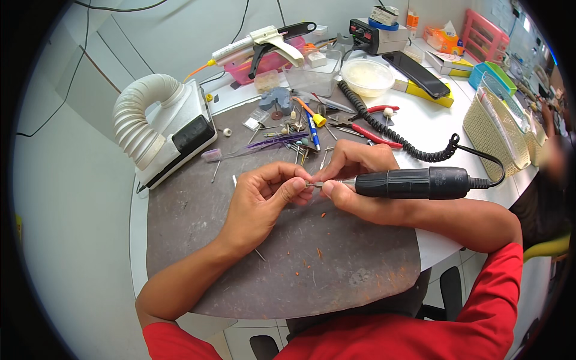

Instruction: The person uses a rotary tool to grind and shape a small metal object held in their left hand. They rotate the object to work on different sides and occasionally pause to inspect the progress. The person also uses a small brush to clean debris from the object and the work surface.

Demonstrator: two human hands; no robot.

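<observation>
Right hand (pixel 375 210) pinching handpiece (pixel 414 183); left hand (pixel 258 201) pinching tiny piece (pixel 309 185) at its tip, kind unclear. Clear box (pixel 312 83): white block (pixel 317 59). Basket (pixel 489 135): clear plastic (pixel 497 103). Tub (pixel 367 92): contents indistinct.

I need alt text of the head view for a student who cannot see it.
A person's right hand holds a black handpiece pointing toward the fingertips of the left hand, above a dark mat. Beyond lie a purple toothbrush, red-handled pliers and, at left, a white unit with a ribbed hose.
</observation>
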